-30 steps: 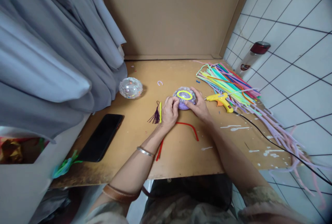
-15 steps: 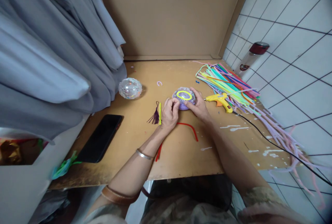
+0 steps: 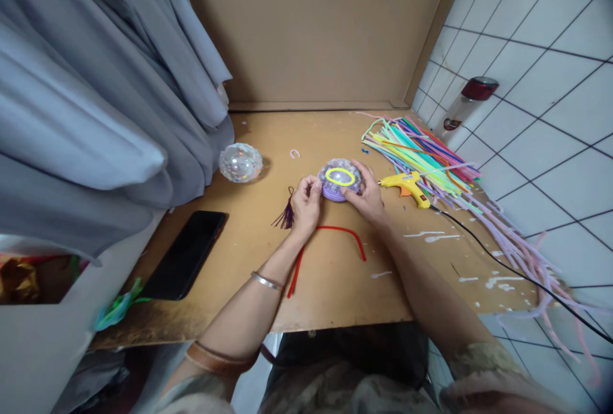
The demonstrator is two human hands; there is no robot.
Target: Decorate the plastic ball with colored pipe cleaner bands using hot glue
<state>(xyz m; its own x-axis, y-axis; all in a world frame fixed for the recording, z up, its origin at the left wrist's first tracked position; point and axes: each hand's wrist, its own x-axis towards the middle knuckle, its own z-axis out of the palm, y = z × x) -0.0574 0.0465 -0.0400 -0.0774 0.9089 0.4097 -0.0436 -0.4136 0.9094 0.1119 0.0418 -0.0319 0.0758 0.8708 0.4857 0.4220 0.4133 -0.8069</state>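
Observation:
A rounded purple ornament (image 3: 334, 194) with a clear-looking top and a yellow ring (image 3: 341, 177) around it sits mid-table. My right hand (image 3: 366, 195) grips its right side, thumb pressed on the near face. At its left edge is my left hand (image 3: 307, 202), fingers pinched together; whatever they hold, if anything, is too small to make out. Just left of that hand lies a dark purple tassel (image 3: 286, 214). Red pipe cleaners (image 3: 342, 229) rest on the table below both hands. A yellow glue gun (image 3: 405, 186) lies right of my right hand, nozzle toward it.
A bundle of coloured pipe cleaners (image 3: 416, 149) spreads along the right side, near a red-lidded bottle (image 3: 460, 110). A clear decorated ball (image 3: 240, 163) stands at left, with a black phone (image 3: 186, 254) nearer me. Grey curtain (image 3: 119, 82) hangs on the left; a black cord (image 3: 502, 254) runs right.
My left hand has shifted slightly left, off the front of the ornament, and now covers the yellow strip beside the tassel. My right hand keeps its hold.

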